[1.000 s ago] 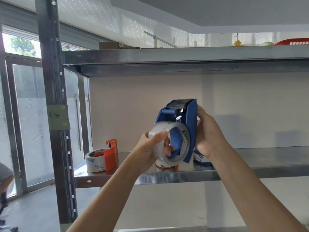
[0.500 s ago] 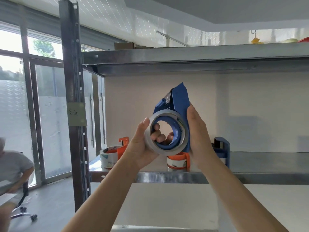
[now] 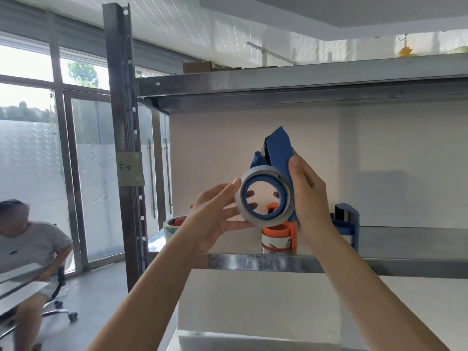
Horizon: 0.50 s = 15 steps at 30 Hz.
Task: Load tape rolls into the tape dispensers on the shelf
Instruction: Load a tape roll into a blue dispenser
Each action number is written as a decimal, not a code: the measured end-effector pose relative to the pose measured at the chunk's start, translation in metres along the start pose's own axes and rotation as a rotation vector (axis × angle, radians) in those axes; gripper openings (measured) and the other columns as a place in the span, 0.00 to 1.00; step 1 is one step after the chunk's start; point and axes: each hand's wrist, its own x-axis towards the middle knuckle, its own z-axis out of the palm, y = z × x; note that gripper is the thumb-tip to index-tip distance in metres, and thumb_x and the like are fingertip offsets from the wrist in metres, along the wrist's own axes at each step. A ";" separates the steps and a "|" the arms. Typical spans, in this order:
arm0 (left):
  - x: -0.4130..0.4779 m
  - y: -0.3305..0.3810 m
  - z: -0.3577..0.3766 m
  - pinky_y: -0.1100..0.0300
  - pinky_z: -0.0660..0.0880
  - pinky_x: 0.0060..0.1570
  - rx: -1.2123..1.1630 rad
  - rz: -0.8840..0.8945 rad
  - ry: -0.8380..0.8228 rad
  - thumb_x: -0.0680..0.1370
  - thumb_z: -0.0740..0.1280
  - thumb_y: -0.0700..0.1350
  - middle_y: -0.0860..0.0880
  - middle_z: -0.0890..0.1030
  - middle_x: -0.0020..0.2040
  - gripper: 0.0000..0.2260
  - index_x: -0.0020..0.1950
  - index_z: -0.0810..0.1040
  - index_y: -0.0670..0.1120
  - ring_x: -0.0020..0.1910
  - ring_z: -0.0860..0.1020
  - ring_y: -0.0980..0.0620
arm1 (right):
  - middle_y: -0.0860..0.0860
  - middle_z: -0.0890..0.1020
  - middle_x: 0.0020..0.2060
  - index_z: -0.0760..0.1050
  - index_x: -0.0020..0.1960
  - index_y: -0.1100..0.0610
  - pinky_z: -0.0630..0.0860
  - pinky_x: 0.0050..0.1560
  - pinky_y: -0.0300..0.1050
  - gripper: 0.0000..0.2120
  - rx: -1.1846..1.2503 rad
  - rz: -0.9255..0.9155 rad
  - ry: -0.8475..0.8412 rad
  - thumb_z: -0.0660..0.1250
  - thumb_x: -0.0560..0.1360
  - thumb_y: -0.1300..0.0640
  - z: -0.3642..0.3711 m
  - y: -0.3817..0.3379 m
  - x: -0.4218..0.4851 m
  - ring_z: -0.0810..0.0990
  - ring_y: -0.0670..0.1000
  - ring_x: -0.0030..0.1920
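Left fingers (image 3: 229, 213) hold the greyish tape roll (image 3: 260, 170), right fingers (image 3: 295, 163) grip blue dispenser (image 3: 278, 145)

Clear tape roll (image 3: 260, 171) ringing blue dispenser (image 3: 278, 150) hub, seemingly seated; dispenser upright.

A: Views logged?
B: One. Head-worn wide-angle, facing forward, about level with the middle shelf (image 3: 253, 262).
A: Range?
B: Near. Left hand (image 3: 215, 216) and right hand (image 3: 307, 198) mid-frame, arms entering from the bottom edge; window wall (image 3: 30, 148) at left.
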 end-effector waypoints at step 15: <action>-0.020 0.003 -0.013 0.43 0.81 0.40 -0.013 -0.020 0.206 0.72 0.68 0.50 0.38 0.81 0.58 0.23 0.62 0.74 0.38 0.53 0.81 0.37 | 0.47 0.66 0.73 0.51 0.77 0.46 0.66 0.71 0.47 0.35 0.180 0.120 -0.691 0.64 0.76 0.46 -0.016 0.020 -0.002 0.68 0.48 0.71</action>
